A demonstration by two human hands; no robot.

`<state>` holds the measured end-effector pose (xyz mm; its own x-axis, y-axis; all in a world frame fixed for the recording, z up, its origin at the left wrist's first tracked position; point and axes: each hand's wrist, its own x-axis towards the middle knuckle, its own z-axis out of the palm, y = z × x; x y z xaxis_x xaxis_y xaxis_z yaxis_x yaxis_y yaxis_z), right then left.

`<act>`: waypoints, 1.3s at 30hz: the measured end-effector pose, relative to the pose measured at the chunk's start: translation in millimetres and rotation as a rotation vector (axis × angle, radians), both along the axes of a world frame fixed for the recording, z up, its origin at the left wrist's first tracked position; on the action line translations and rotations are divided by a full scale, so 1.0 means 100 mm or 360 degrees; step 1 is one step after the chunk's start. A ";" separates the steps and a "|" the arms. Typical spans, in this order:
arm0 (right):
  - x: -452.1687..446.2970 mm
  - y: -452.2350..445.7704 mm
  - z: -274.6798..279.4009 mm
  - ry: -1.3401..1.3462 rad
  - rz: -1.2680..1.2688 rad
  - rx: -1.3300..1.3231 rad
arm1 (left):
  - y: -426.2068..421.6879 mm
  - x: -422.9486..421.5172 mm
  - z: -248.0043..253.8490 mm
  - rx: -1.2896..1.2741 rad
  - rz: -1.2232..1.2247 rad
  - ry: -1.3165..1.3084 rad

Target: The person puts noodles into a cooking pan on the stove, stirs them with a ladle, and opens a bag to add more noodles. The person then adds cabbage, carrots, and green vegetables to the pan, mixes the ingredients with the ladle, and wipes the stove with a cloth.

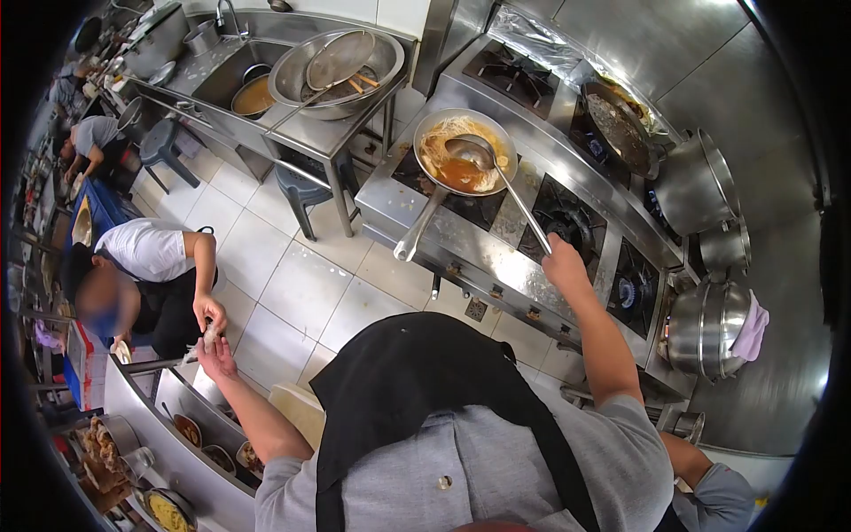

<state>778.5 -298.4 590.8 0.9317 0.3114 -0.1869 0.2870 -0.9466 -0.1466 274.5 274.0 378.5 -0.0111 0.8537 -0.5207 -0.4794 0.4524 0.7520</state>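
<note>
As my right hand (560, 262) gripped the handle of 1 ladle (470, 152), its bowl sat amid orange broth (461, 172) and noodles (441, 135) in 1 pan (424, 222) on the stove (383, 199). My left hand (215, 359) met a co-worker's hand (209, 311) at 1 pale, stringy item (211, 333); I could not tell whether its fingers gripped.

Two stools (161, 140) (304, 188), one held ladle (469, 151), one noodle pan (420, 227), one wide basin (282, 87), one faucet (233, 15)
</note>
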 end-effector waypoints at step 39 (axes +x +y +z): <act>0.14 -0.50 -0.55 0.0010 -0.0520 0.0891 | -1.83 6.01 1.74 0.1609 -0.2215 0.0851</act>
